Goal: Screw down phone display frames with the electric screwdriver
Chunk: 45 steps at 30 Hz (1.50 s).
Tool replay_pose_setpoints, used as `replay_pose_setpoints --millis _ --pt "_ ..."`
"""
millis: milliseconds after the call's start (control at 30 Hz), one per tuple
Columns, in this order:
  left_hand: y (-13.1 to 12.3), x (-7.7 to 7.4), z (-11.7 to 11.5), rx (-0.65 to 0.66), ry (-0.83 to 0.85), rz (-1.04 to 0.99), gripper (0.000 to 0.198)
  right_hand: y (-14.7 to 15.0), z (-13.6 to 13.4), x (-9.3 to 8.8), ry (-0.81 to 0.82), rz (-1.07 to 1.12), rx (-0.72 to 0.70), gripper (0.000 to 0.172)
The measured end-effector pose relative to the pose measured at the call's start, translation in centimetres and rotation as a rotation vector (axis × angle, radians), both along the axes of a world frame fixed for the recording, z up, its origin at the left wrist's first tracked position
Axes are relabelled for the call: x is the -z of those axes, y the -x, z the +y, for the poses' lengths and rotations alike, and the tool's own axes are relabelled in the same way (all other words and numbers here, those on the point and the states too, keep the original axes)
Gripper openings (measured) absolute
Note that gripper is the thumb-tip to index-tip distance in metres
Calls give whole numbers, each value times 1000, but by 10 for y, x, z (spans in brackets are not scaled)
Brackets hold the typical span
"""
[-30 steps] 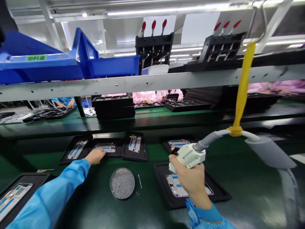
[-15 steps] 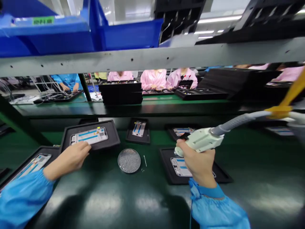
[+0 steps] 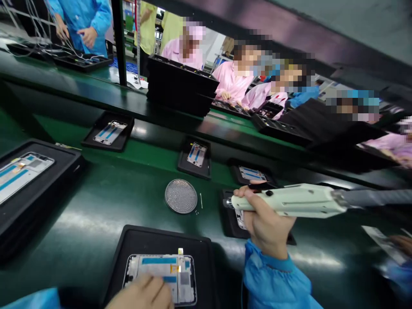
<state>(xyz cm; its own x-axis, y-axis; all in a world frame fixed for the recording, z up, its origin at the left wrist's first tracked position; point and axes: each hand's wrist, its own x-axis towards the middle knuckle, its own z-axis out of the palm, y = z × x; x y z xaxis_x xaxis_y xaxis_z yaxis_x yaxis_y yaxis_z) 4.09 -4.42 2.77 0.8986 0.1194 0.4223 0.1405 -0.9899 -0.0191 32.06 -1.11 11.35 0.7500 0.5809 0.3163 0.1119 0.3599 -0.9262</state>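
My left hand rests on a phone frame with blue strips, at the bottom edge of the view. That frame lies in a black tray. My right hand grips a pale green electric screwdriver held level. Its tip points left, just above a second black tray, and my hand hides most of the phone frame there. A round perforated metal screw dish and a thin white stick lie between my hands, out of reach of neither.
Several black trays with phone frames sit on the green conveyor belt. A stack of black trays stands on the shelf beyond. Co-workers in pink and blue smocks work past it. Another person's hand shows blurred at the right edge.
The view has tilted and dropped. The tray under my left hand now sits close at the bottom, with my hand on its frame. The screwdriver has swung level, pointing left.
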Motion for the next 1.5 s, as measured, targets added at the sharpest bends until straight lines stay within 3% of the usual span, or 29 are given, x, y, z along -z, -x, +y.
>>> replay_pose_setpoints --millis 67,167,267,367,433,533,733,800,867,967,1033,1133,1200,1367,1500 --pt "-33 -23 56 -94 151 218 8 1 5 3 8 -4 4 26" --pt "-92 -44 153 -251 170 272 11 0 9 7 -3 -6 -5 26" --pt "-141 -38 222 -336 178 331 27 -3 7 10 16 -1 2 29" --pt "-162 -20 246 -357 190 378 31 -8 5 14 57 -15 39 31" --pt "-157 -10 249 -373 190 396 33 -13 4 16 68 -27 61 31" --pt "-126 -6 255 -416 173 430 32 -19 3 22 74 -49 69 32" --pt "-46 -23 283 -530 134 472 29 -17 1 27 107 -85 78 31" --pt "-34 -29 279 -552 127 448 28 -10 1 22 99 -86 67 30" --pt "-26 -33 260 -553 118 403 24 -2 2 18 81 -78 25 29" --pt "-16 -36 198 -477 116 330 10 13 8 16 78 -49 -82 26" --pt "-7 -34 145 -363 128 299 14 21 16 21 99 -29 -150 24" --pt "8 -23 76 -158 90 139 18 33 37 35 131 -25 -214 24" --pt "16 -11 51 -68 54 59 30 38 53 44 140 -23 -236 25" --pt "20 10 42 15 67 9 16 46 82 55 143 14 -270 24" --pt "14 15 44 -1 113 -11 16 49 87 57 139 44 -284 24"
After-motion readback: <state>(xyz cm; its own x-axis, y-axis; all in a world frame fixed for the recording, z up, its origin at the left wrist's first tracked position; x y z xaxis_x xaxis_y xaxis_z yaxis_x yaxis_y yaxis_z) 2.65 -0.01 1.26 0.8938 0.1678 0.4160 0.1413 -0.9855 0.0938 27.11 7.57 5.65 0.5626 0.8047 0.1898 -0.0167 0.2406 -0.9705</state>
